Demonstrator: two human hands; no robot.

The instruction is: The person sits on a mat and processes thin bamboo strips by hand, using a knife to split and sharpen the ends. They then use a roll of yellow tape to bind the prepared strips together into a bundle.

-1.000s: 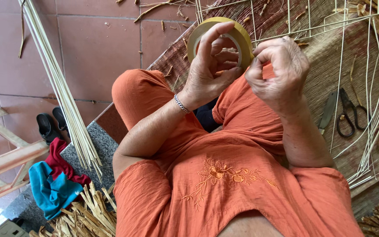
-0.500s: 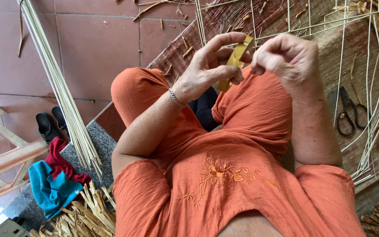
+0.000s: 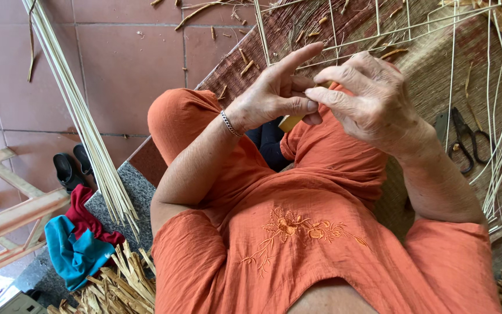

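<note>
Now, left hand (image 3: 274, 96): fingers pinched on a yellowish tape roll (image 3: 291, 121), mostly hidden, held above the lap.
Right hand (image 3: 367, 99): fingertips meeting the left's at the roll.
Scissors (image 3: 466, 139): on the woven mat (image 3: 431, 75), near its right edge.
Reed bundle (image 3: 82, 116): on tiles, left.

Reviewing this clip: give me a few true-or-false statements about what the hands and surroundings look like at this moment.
1. Both hands meet over the lap, pinching a yellowish strip. True.
2. The left hand wears a metal bracelet at the wrist. True.
3. The scissors are in the right hand. False: they lie on the woven mat, beside the right forearm.
4. A bundle of pale thin sticks lies across the tiled floor. True.
5. The person wears a blue garment. False: the garment is orange with embroidery.
</note>
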